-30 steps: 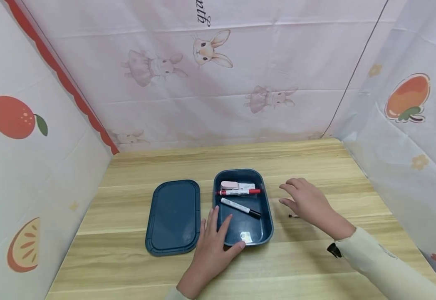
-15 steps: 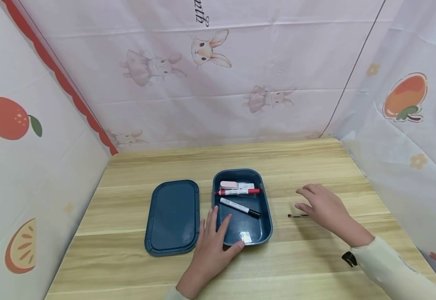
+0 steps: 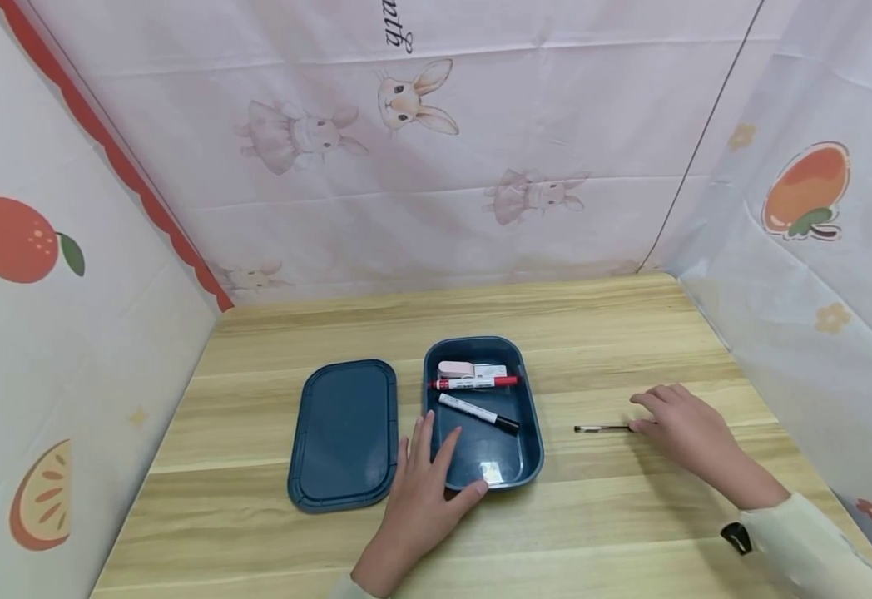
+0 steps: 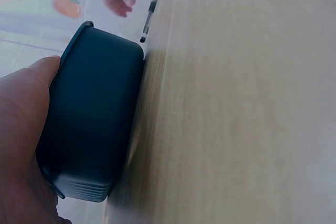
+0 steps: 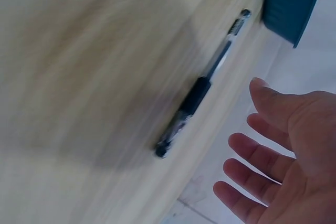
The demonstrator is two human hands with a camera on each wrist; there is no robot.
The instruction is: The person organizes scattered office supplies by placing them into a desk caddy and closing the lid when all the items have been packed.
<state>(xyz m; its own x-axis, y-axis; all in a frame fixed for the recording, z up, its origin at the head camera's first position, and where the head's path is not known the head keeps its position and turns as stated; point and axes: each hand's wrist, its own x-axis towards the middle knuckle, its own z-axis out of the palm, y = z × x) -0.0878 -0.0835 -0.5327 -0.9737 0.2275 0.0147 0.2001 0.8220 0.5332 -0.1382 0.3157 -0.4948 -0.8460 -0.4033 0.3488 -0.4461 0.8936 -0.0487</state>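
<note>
Hovering just above the pen [image 5: 197,95], your right hand [image 3: 686,424] keeps nothing in its grip: the right wrist view shows the thumb apart from four loosely bent fingers, with a gap between hand and pen. The pen lies flat on the wood-grain table [image 3: 593,532], right of the blue box [image 3: 538,445] and apart from it, one end pointing towards it; from the head view, your hand covers its other end.

Your left hand [image 3: 421,503] rests at the near left corner of the box, fingers spread along the left side and thumb touching the near rim, not clamped round anything.

Inside the box, a red-capped marker [image 3: 473,383] lies crosswise, and a black-capped marker [image 3: 477,412] lies slantwise on the near side of it. Beyond them sit a pink object [image 3: 456,368] and a small white item [image 3: 491,371], side by side. The blue lid [image 3: 346,437] lies flat to the left of the box.
</note>
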